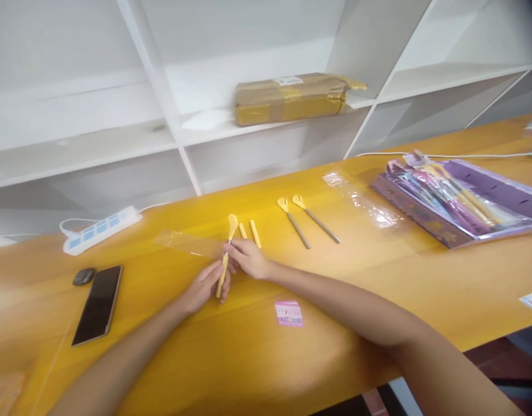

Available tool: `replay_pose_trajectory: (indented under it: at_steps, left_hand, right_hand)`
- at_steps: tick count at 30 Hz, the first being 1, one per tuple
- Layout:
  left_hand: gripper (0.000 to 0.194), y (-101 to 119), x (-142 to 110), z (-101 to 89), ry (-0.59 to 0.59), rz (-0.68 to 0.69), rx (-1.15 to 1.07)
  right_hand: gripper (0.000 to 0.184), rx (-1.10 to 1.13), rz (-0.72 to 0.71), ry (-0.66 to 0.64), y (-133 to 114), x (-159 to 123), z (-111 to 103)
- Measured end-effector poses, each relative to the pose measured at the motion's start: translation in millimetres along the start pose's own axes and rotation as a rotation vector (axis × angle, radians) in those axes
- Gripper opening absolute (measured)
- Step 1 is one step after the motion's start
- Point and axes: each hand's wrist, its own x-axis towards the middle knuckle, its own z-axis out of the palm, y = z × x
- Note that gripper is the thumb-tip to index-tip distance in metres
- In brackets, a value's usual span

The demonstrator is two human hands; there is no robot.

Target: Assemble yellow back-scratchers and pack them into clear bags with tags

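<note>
Nearest to me are my two bare forearms, which reach over the yellow table. My left hand is closed on the yellow handle of a hand-shaped scratcher, and my right hand pinches it higher, at the metal part under its head. The scratcher is above the table, tilted, with its head away from me. Just beyond my right hand lie two yellow tubes; to the right of them are two metal-rod scratchers. A pink card stack lies nearer to me.
</note>
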Motion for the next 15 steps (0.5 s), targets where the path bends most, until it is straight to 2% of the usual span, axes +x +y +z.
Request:
replay_pose_trajectory:
  at_steps: [3, 6, 7, 9, 11, 13, 15]
  left_hand:
    - [0.049, 1, -1, 0.3, -0.028, -0.013, 0.033]
    - [0.032, 4, -3, 1.1, -0.046, -0.011, 0.224]
    - [0.022, 6, -4, 1.7, -0.051, 0.012, 0.302]
    - [0.006, 10, -5, 3.4, -0.073, 0.094, 0.46]
    - [0.013, 14, -5, 5.0, -0.096, 0.189, 0.582]
    - [0.02, 16, -5, 5.6, -0.12, 0.236, 0.644]
    - [0.022, 16, -5, 5.3, -0.14, 0.24, 0.646]
  right_hand:
    - [0.058, 0.307, 0.101, 0.161, -8, 13, -8]
    - [0.054, 0.364, 0.13, 0.277, -20, 23, -25]
    - [0.05, 0.277, 0.142, 0.278, -23, 25, -31]
    - [0.039, -0.053, 0.118, 0.2, -25, 26, -42]
    - [0.024, -0.431, 0.06, 0.082, -22, 24, -47]
    - [0.01, -0.701, 0.07, 0.02, -19, 21, -46]
    - [0.024, -0.845, 0.157, 0.008, -16, 18, -42]
